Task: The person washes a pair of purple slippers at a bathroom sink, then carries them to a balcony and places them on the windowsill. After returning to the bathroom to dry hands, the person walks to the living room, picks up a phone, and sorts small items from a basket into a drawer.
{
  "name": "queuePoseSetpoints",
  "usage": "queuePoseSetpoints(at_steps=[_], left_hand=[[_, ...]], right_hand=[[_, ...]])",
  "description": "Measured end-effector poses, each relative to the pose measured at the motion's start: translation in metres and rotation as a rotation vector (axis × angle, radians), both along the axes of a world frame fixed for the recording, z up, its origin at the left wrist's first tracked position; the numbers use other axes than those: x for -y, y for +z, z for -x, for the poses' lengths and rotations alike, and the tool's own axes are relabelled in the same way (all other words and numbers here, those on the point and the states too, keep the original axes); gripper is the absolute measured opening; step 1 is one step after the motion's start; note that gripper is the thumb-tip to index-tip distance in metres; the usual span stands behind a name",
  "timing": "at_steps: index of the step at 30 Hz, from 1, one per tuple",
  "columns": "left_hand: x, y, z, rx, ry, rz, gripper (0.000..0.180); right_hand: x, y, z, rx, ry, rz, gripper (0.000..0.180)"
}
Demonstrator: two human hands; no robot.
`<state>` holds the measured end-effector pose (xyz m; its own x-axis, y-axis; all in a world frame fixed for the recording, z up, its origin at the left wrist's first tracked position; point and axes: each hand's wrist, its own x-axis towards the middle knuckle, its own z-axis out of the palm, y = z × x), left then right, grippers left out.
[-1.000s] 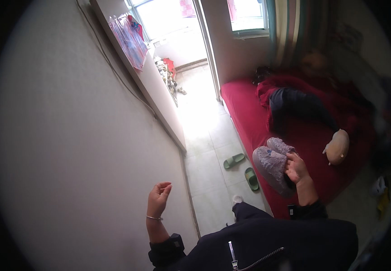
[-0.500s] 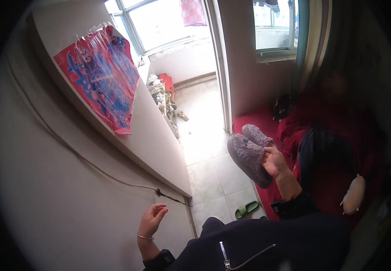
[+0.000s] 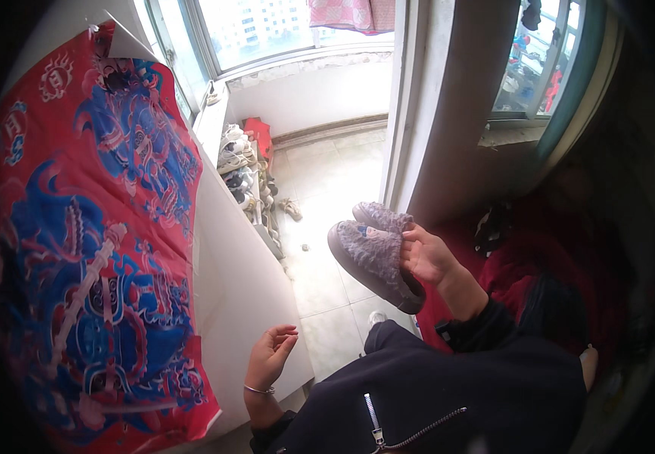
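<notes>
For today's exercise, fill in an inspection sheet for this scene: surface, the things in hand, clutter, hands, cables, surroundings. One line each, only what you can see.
Surface: pale tiled floor, sunlit, running out to a glazed balcony.
Things in hand: pair of fluffy grey slippers, held together, soles facing left.
Clutter: heap of shoes along the wall foot; one small bit lies on the tiles.
Hands: right hand grips the slippers; left hand empty, fingers curled, a bracelet at the wrist, close to the white wall.
Cables: nothing seen.
Surroundings: red and blue printed poster on the wall at left; red bedding at right; windows beyond.
</notes>
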<state>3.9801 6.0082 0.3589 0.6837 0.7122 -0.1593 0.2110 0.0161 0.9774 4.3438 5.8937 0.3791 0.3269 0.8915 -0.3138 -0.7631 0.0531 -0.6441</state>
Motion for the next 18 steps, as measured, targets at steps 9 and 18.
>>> queuePoseSetpoints(at_steps=[9, 18], left_hand=[[-0.17, -0.008, -0.128, -0.191, 0.216, -0.201, 0.029], [-0.343, -0.028, -0.218, -0.109, 0.28, -0.075, 0.033]], right_hand=[[-0.225, -0.019, -0.132, 0.093, 0.163, -0.039, 0.055], [-0.399, -0.041, -0.209, 0.244, 0.242, 0.069, 0.057]])
